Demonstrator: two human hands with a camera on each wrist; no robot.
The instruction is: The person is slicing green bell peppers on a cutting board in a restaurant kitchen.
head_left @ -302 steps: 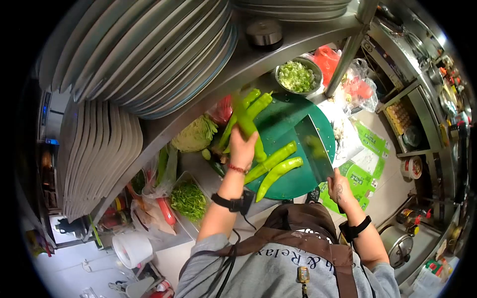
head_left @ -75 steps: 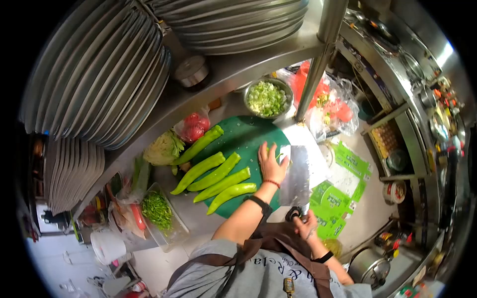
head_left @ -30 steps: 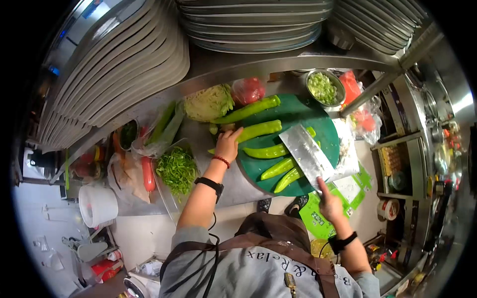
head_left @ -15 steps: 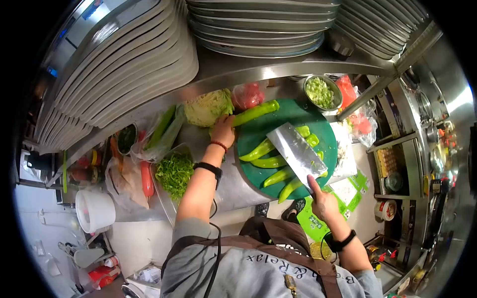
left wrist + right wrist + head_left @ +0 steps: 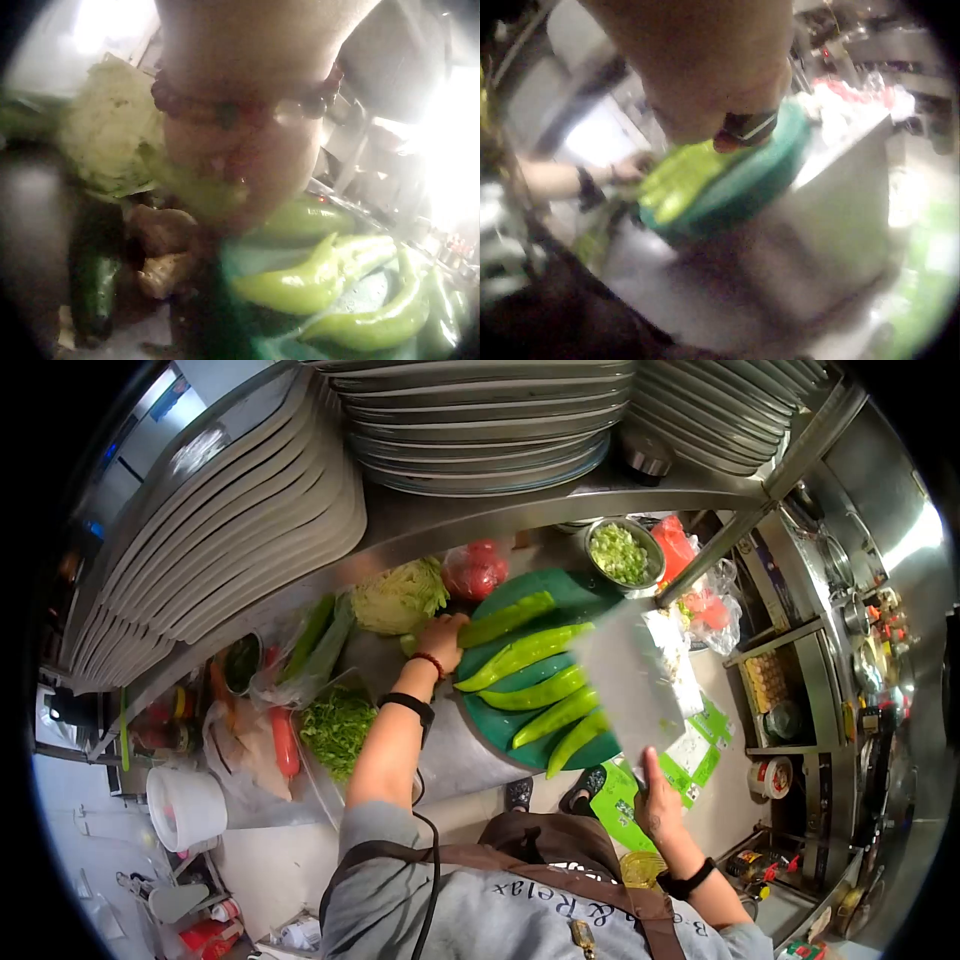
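In the head view my left hand grips the left end of a long green pepper at the far side of the round green cutting board. Several more green peppers lie side by side on the board, their stem ends toward the right. My right hand holds a cleaver by its handle, its broad blade blurred over the board's right side. The right wrist view shows the blade beside the board. In the left wrist view, peppers lie past the hand.
A cut cabbage and bagged red vegetables stand behind the left hand. A clear tray of chopped greens is on the left. At the back right sits a bowl of chopped scallion. A shelf of stacked plates hangs above.
Earlier the left hand set peppers in a row; it has moved to the farthest pepper and shifted it right onto the board. The cleaver has moved right, off the peppers.
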